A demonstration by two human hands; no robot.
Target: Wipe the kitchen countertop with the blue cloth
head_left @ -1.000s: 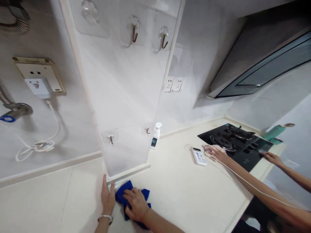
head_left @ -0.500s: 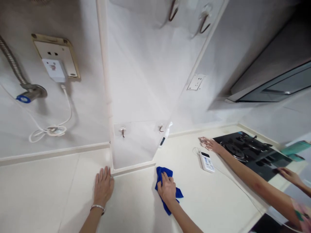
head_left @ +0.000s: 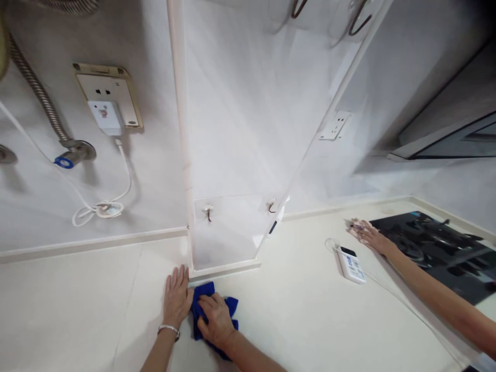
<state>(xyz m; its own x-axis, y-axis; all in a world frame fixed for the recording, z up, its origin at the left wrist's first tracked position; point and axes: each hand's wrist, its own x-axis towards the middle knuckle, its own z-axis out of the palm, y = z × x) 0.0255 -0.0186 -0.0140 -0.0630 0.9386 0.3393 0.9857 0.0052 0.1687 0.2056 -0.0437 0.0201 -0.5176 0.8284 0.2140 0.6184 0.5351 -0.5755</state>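
My left hand (head_left: 178, 299) lies flat on the pale countertop (head_left: 302, 310), fingers stretched toward the left corner of the boxed white column. It wears a silver bracelet at the wrist. Right beside it, my right hand (head_left: 217, 318) presses a bunched blue cloth (head_left: 201, 292) down on the counter, just in front of the column's base ledge. The fingers are bent over the cloth, and its corners stick out on the right. The palm side of this hand is hidden.
A white power bank (head_left: 352, 264) with a cable lies to the right. Farther right, a co-worker's hand (head_left: 372, 236) holds a pale cloth beside the black gas stove (head_left: 457, 258). A range hood (head_left: 453, 113) overhangs it. Hooks, a plugged-in charger (head_left: 106, 118) and a valve (head_left: 73, 155) are on the walls.
My right hand has slid the blue cloth leftward along the column's base, close to my left hand. The left hand stays flat by the corner. The view has shifted slightly left.
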